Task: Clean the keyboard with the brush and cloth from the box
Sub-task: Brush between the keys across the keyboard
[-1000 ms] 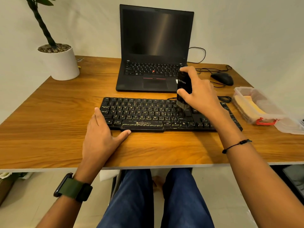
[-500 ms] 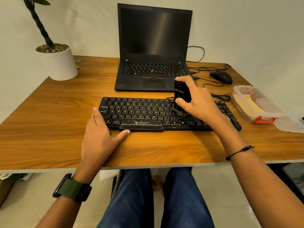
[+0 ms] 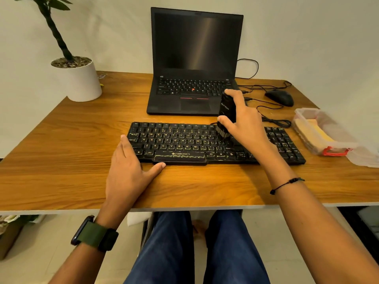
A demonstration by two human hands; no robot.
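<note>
A black keyboard (image 3: 184, 142) lies across the middle of the wooden desk. My right hand (image 3: 244, 124) grips a black brush (image 3: 226, 111) upright, with its bristles down on the keys right of the letter block. My left hand (image 3: 131, 167) rests flat at the keyboard's front left corner, fingers straight against its left end and thumb along the front edge. At the right edge of the desk stands a clear plastic box (image 3: 322, 130) with a red latch, and a yellow cloth (image 3: 315, 132) lies folded inside it.
An open black laptop (image 3: 194, 62) stands just behind the keyboard. A black mouse (image 3: 280, 97) and loose cables lie at the back right. A white plant pot (image 3: 80, 80) sits at the back left. The box's clear lid (image 3: 365, 156) lies beside the box.
My right hand has swept the brush along the keys, first toward me and left, then back toward the keyboard's rear rows. My left hand has stayed in place.
</note>
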